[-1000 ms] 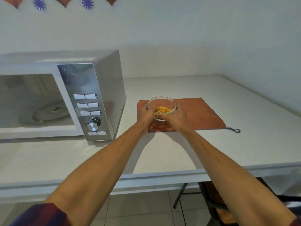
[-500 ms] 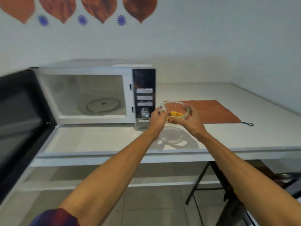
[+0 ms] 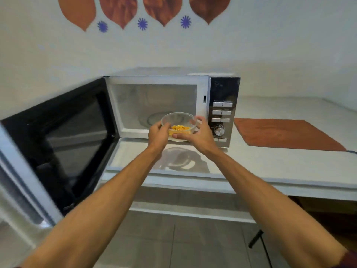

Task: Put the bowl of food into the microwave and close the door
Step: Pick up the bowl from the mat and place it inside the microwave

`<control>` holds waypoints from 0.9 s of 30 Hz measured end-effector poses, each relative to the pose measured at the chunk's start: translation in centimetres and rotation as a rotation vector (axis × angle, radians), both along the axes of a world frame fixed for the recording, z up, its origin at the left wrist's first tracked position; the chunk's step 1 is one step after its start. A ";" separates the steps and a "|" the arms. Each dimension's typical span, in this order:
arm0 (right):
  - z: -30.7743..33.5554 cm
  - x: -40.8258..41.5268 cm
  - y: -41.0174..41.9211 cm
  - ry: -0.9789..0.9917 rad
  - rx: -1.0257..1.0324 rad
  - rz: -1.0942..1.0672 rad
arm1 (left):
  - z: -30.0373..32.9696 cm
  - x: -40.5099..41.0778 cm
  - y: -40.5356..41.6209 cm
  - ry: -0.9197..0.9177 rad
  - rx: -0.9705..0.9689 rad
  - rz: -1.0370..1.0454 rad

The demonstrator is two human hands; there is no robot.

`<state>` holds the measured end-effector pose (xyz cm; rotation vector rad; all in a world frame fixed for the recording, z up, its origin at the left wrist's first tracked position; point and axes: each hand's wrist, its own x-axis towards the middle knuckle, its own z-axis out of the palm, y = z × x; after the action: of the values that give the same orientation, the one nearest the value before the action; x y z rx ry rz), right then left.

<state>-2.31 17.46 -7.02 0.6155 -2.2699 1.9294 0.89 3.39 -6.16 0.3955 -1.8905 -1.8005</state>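
Clear glass bowl of yellow food before open microwave

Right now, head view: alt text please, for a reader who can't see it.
Two bare hands, left hand and right hand, hold a clear glass bowl of yellow food in the air before the open cavity of a silver microwave. Its door is swung wide to the left; an orange cloth lies on the white counter to the right.

No lettering can be read: the small markings above the buttons on the microwave's control panel, just right of the hands, are too blurred to make out.
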 end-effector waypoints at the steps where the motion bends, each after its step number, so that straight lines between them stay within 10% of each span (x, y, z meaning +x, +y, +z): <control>1: 0.0 -0.6 -0.9 -0.006 -0.001 0.008 | 0.1 -0.5 -0.8 -0.011 0.011 0.022; 27: -1.7 -18.6 -12.5 -0.077 0.070 -0.100 | 0.2 -18.4 -9.8 -0.187 0.054 0.194</control>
<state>-20.88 4.95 -8.70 0.4332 -2.3744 1.8655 -17.48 -6.42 -5.97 0.7635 -1.8563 -1.7387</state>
